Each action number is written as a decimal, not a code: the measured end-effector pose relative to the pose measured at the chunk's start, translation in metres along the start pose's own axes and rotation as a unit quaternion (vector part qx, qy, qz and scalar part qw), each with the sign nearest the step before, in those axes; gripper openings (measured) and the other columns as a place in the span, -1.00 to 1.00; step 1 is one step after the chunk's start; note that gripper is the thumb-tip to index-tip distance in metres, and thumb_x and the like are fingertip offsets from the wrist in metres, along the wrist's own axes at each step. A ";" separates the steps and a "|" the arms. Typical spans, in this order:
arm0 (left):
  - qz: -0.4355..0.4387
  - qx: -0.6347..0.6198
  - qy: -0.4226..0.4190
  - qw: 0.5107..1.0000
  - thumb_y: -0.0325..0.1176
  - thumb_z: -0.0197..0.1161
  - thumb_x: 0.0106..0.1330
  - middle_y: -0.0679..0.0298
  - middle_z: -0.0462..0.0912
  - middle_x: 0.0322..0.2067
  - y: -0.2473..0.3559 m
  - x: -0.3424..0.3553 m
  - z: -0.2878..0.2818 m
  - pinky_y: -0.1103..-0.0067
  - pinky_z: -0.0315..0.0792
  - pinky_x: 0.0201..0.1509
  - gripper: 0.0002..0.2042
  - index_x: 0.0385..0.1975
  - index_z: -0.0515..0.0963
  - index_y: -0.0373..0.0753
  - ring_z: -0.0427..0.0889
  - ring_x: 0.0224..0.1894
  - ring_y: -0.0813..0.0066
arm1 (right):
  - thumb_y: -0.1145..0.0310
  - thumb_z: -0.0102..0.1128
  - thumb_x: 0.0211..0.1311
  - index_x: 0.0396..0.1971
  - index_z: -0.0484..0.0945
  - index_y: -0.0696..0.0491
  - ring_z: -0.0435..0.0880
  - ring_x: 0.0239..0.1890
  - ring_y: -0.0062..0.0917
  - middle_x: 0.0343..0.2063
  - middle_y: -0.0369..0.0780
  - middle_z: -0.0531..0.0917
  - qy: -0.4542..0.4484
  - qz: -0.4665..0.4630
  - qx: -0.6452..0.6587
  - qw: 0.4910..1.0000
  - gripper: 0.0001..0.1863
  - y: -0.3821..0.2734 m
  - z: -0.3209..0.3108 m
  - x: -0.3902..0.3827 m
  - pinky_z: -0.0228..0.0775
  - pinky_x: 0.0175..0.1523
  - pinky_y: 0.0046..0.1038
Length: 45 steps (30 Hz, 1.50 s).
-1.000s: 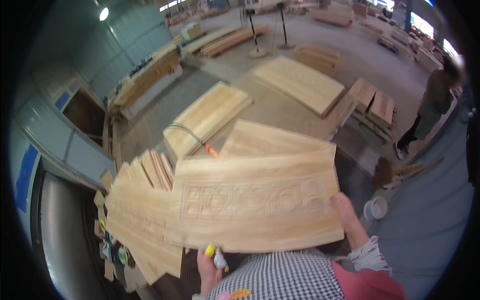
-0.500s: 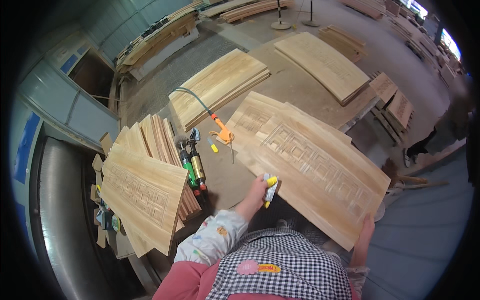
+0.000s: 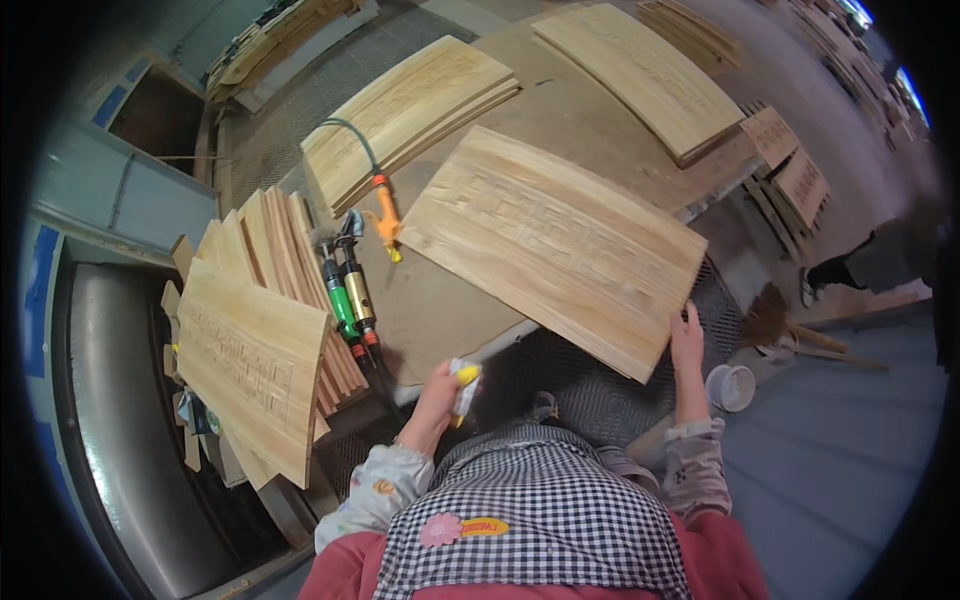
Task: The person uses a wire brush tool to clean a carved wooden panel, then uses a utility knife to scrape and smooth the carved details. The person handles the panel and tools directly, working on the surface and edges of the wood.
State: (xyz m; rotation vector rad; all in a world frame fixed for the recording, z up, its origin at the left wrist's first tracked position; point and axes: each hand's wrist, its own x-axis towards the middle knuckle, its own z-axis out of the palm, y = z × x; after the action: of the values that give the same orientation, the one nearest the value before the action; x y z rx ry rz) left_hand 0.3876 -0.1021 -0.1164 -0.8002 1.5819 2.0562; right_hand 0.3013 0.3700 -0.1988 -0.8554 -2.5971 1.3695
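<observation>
My left hand (image 3: 436, 398) is closed around a small white-and-yellow item (image 3: 467, 388), perhaps a folded pad; its exact kind is unclear. It hovers off the table's near edge, apart from the wood. A carved wooden panel (image 3: 500, 262) lies slantwise on the table, its near right end jutting past the edge. My right hand (image 3: 687, 345) grips the panel's near right corner, thumb and fingers at its edge. Left of the panel lies an orange air blow gun (image 3: 387, 220) on a green hose, with something yellow at its tip.
Two power tools, one green (image 3: 340, 300) and one gold (image 3: 356, 290), lie by leaning panels (image 3: 250, 370) on the left. More panel stacks (image 3: 400, 120) (image 3: 640, 75) stand farther back. A broom (image 3: 768, 318), a white bucket (image 3: 731, 388) and a person's leg (image 3: 850, 270) are at right.
The carved panel has moved away from me and now covers the panels under it. My left hand has come off the panel, left and nearer. My right hand stays at its corner.
</observation>
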 end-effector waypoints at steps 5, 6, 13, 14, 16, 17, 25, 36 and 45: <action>-0.034 -0.030 0.047 0.998 -0.33 0.13 0.51 0.18 0.69 -0.45 -0.017 -0.067 -0.004 0.52 0.53 -0.48 -0.85 -0.21 0.57 -0.26 0.65 -0.53 0.45 | -0.01 0.22 0.45 0.31 0.26 0.45 0.63 -0.04 -0.34 -0.04 0.02 0.67 0.047 0.116 0.182 0.975 -0.19 -0.023 0.025 -0.028 0.50 0.07 -0.30; -0.046 -0.044 0.068 0.996 -0.36 0.14 0.49 0.17 0.67 -0.49 -0.028 -0.072 -0.010 0.52 0.52 -0.55 -0.88 -0.19 0.54 -0.26 0.64 -0.57 0.43 | -0.09 0.15 0.48 0.33 0.28 0.42 0.60 0.14 -0.28 0.14 0.06 0.62 -0.046 0.208 0.237 0.948 -0.17 -0.029 0.027 -0.042 0.45 0.24 -0.24; -0.020 0.067 0.009 0.997 -0.23 0.30 0.38 0.33 0.60 -0.36 -0.014 -0.099 -0.001 0.54 0.51 -0.27 -0.77 -0.12 0.52 -0.22 0.59 -0.35 0.52 | -0.16 -0.35 0.68 0.39 0.43 0.14 0.54 0.33 -0.37 0.31 -0.13 0.57 -0.142 0.303 0.434 0.836 -0.28 -0.032 0.102 -0.059 0.37 0.41 -0.30; -0.033 0.042 0.000 0.999 -0.31 0.26 0.37 0.32 0.60 -0.35 -0.017 -0.092 -0.002 0.54 0.53 -0.25 -0.80 -0.10 0.51 -0.22 0.61 -0.34 0.52 | -0.14 -0.35 0.68 0.39 0.43 0.15 0.52 0.34 -0.38 0.34 -0.12 0.55 -0.099 0.260 0.392 0.877 -0.29 -0.042 0.097 -0.071 0.34 0.42 -0.32; -0.020 0.068 -0.054 0.996 -0.36 0.24 0.36 0.31 0.61 -0.33 -0.012 -0.087 0.005 0.54 0.53 -0.24 -0.81 -0.09 0.52 -0.22 0.61 -0.34 0.52 | -0.16 -0.31 0.66 0.41 0.41 0.16 0.53 0.31 -0.36 0.34 -0.10 0.55 -0.086 0.240 0.338 0.906 -0.28 -0.017 0.114 -0.070 0.34 0.39 -0.29; -0.014 0.078 -0.079 0.994 -0.39 0.23 0.35 0.30 0.62 -0.32 -0.008 -0.087 0.011 0.54 0.53 -0.24 -0.81 -0.08 0.52 -0.22 0.61 -0.34 0.52 | -0.17 -0.29 0.66 0.41 0.41 0.16 0.52 0.31 -0.35 0.35 -0.09 0.53 -0.094 0.230 0.326 0.912 -0.27 -0.019 0.108 -0.077 0.35 0.38 -0.27; 0.105 -0.013 0.010 0.994 -0.38 0.28 0.46 0.24 0.65 -0.41 0.050 -0.100 0.037 0.65 0.41 -0.57 -0.83 -0.04 0.54 -0.20 0.57 -0.54 0.53 | -0.04 0.14 0.44 0.19 0.52 0.13 0.52 0.24 0.00 0.08 0.07 0.60 0.056 0.058 0.018 0.997 -0.43 -0.074 0.059 -0.114 0.39 0.29 -0.09; 0.158 -0.093 -0.092 0.979 -0.49 0.20 0.47 0.12 0.69 -0.24 0.120 -0.102 0.042 0.52 0.70 -0.37 -0.66 0.20 0.36 -0.23 0.75 -0.34 0.40 | 0.34 0.12 0.56 0.22 0.56 0.20 0.62 -0.12 -0.70 -0.12 -0.31 0.69 -0.398 -0.050 0.377 0.835 -0.63 -0.276 0.048 -0.241 0.51 0.08 -0.55; 0.107 -0.090 -0.156 0.978 -0.47 0.23 0.46 0.18 0.68 -0.18 0.092 -0.108 0.005 0.55 0.71 -0.38 -0.60 0.26 0.37 -0.25 0.75 -0.35 0.43 | 0.46 0.21 0.46 0.21 0.52 0.17 0.61 -0.15 -0.71 -0.08 -0.28 0.68 -0.468 0.002 0.414 0.781 -0.63 -0.269 0.077 -0.277 0.49 0.04 -0.60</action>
State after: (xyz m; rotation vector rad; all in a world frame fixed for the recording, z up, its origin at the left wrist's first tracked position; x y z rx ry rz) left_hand 0.4084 -0.1201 0.0233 -0.3504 1.3718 2.3668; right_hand 0.3918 0.0526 0.0156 0.0260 -1.8695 3.1318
